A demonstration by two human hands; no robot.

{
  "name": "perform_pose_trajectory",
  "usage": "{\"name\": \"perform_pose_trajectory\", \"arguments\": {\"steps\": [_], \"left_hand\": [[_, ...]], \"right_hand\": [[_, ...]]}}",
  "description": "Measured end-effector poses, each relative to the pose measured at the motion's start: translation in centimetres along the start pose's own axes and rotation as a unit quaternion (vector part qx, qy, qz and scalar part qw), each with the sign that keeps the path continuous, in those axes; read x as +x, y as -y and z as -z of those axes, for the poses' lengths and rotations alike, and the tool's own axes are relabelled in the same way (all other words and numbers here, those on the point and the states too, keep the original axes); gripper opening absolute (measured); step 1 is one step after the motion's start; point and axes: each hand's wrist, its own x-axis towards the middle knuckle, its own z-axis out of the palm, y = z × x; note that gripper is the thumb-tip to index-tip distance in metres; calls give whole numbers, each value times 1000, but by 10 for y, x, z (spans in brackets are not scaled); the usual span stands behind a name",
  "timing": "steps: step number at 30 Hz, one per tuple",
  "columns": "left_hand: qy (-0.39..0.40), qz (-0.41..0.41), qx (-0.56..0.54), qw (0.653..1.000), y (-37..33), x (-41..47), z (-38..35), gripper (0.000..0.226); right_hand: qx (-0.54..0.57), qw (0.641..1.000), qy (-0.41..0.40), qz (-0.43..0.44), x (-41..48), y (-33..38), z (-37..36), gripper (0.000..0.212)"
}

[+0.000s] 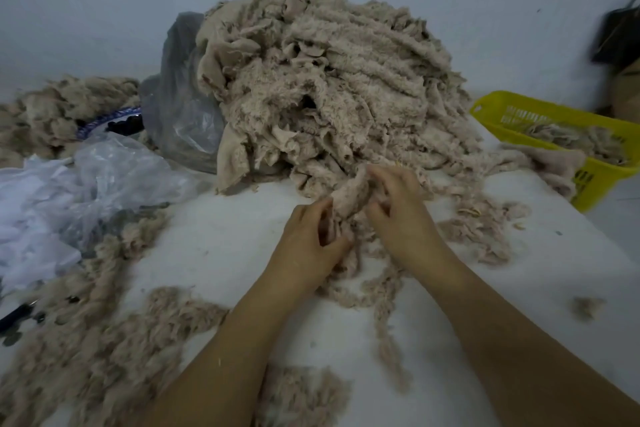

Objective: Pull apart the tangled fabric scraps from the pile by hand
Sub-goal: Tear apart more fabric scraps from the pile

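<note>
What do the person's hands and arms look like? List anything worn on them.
The left hand and the right hand are bare: no gloves, rings, watch or bracelets show. Both forearms are uncovered to the frame edge, no sleeve in view. Pale lint specks cling to the left forearm.

Bare worktop runs left of centre, between loose scraps heaped near left and the middle, where the left hand and right hand grip a fleece scrap above trailing strands. Near right is open, save one small tuft. The far side is walled by the pile of fabric scraps, with a grey plastic bag on its left, clear plastic bags at the left edge and a yellow basket far right.
</note>
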Motion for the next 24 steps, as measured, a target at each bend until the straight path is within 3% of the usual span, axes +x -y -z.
{"name": "perform_pose_trajectory", "arguments": {"steps": [2,4,7,9,12,15,17,19,21,24], "left_hand": [[-18,-4,59,998,2,2,0,44],[-58,6,-11,998,2,2,3,7],[-79,53,-211,973,4,1,10,19],[-80,96,-362,924,-1,1,17,22],[-63,122,-564,814,-7,2,26,2],[-36,107,-592,798,-6,4,25,20],[-26,99,-605,789,-6,5,24,16],[-19,98,-622,776,-7,5,25,15],[-10,98,-639,763,-5,5,27,16],[-35,136,-654,743,-3,8,30,13]], "right_hand": [[-52,997,30,53,-3,3,-7,39],[-74,995,54,44,-4,3,-10,28],[-65,997,39,11,-3,-1,-6,14],[-66,998,18,6,-2,-3,-3,15],[-58,998,12,14,-4,-1,-2,19],[12,997,2,70,-9,11,-2,22],[35,994,55,88,-12,19,-4,35],[-26,987,128,96,-14,22,-11,44],[-102,972,169,128,-16,19,-19,31],[-83,975,163,128,-15,16,-20,24]]}}
